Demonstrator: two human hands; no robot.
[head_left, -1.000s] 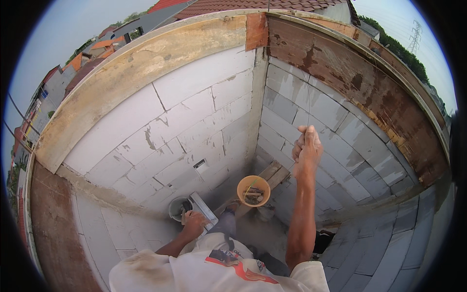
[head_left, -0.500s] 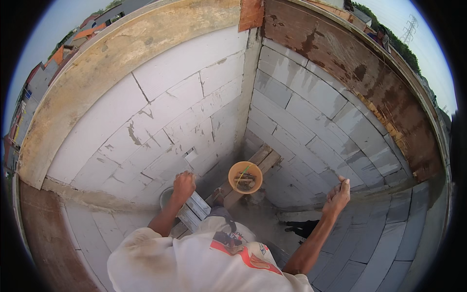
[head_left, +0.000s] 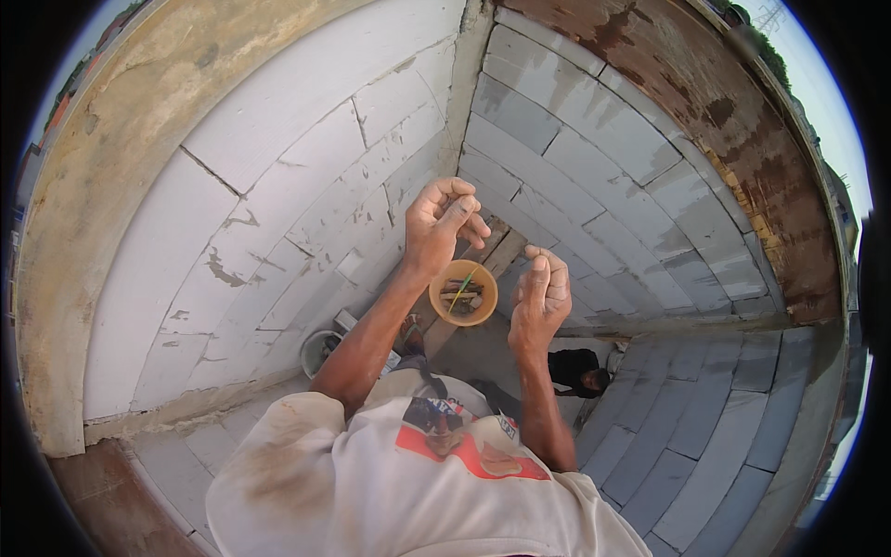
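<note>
My left hand (head_left: 441, 223) is raised over the planks, its fingers curled with the thumb near the index finger; what lies in them is too small to make out. Lower and to the right, my right hand (head_left: 541, 292) pinches a thin string or wire, very faint against the blocks. Beneath and between both hands is an orange bucket (head_left: 464, 317) holding wood scraps and a green-yellow strip, standing on wooden planks (head_left: 506, 251).
Block walls (head_left: 631, 232) meet in a corner ahead, topped by stained formwork boards (head_left: 742, 121) and a pale board (head_left: 60, 232). A grey bucket (head_left: 312, 357) sits low at left. A person in dark clothing (head_left: 571, 371) is down below at right. Rooftops show at the rim.
My left hand has risen from low left to above the orange bucket. My right hand dropped, then came inward toward the left hand. The view has tilted further down.
</note>
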